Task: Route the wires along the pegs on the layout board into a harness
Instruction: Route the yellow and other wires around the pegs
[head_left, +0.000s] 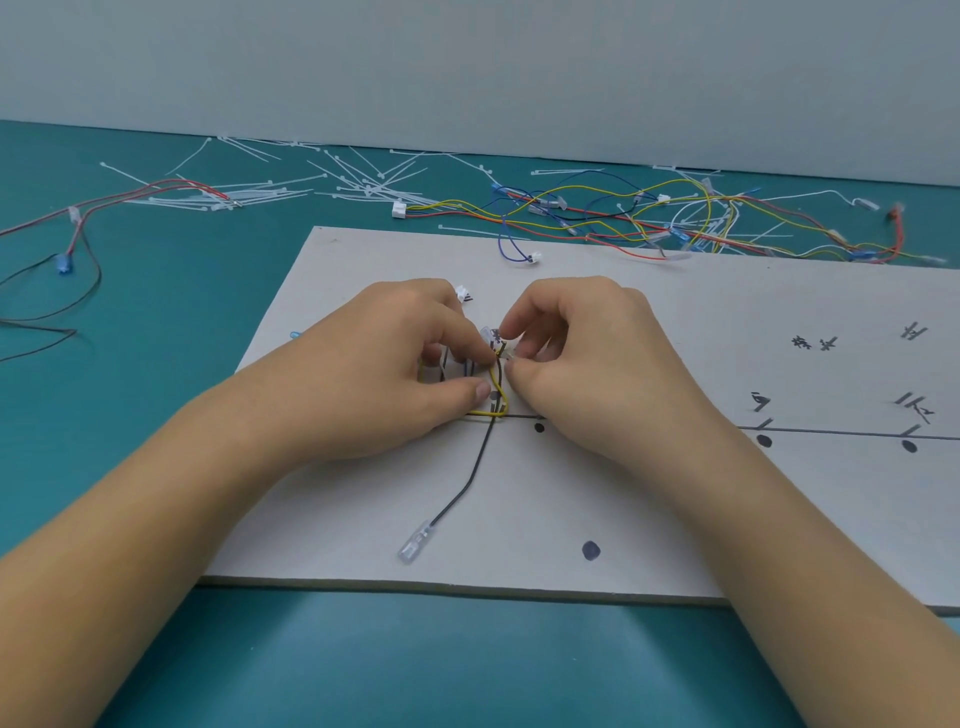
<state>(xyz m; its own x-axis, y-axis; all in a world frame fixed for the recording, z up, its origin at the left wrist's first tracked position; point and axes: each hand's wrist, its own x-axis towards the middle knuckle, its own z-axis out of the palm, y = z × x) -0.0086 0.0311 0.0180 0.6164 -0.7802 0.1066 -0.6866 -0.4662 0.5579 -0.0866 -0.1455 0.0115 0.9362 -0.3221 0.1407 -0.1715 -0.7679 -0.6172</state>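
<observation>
A grey layout board (649, 519) lies flat on the teal table, marked with black lines and dots. My left hand (395, 364) and my right hand (582, 358) meet over its middle left. Both pinch a small bundle of a yellow wire (500, 404) and a black wire (470, 480) near a clear connector (488, 335). The black wire runs down toward me and ends in a clear terminal sleeve (414, 543). My fingers hide the exact spot where the wires are held.
A tangle of loose coloured wires (649, 218) lies behind the board at the right. White cable ties (363, 182) are scattered along the back. Red and black wires (83, 244) lie at the left. A small white connector (462, 292) sits behind my left hand.
</observation>
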